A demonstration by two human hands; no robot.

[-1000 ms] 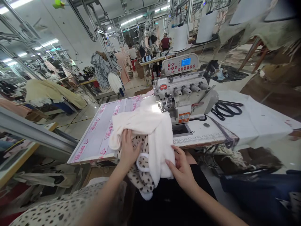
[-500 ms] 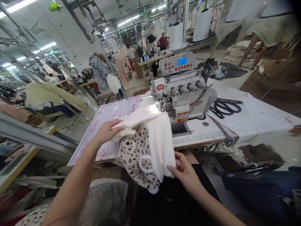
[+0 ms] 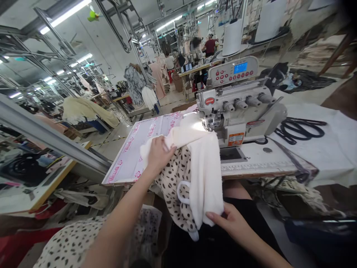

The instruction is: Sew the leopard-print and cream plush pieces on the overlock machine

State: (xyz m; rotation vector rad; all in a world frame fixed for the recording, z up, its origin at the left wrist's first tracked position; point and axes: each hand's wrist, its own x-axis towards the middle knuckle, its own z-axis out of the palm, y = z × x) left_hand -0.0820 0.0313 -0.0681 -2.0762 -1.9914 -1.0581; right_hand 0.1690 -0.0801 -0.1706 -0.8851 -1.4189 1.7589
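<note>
Gripped the white fleece (image 3: 206, 178) with left fingers (image 3: 164, 148) clamped; held its lower edge with right fingers (image 3: 216, 217) together; risked spotted fabric (image 3: 174, 186) snagging at the overlocker's presser foot (image 3: 209, 123) if folds slipped.

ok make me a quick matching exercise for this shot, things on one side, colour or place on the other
Things:
1 left hand
2 right hand
3 spotted fabric
4 machine display

Colour or place:
a cream with dark spots
b lit blue
c on the upper part of the white fleece
d at the lower edge of the white fleece

Pairs: 1c, 2d, 3a, 4b
</note>
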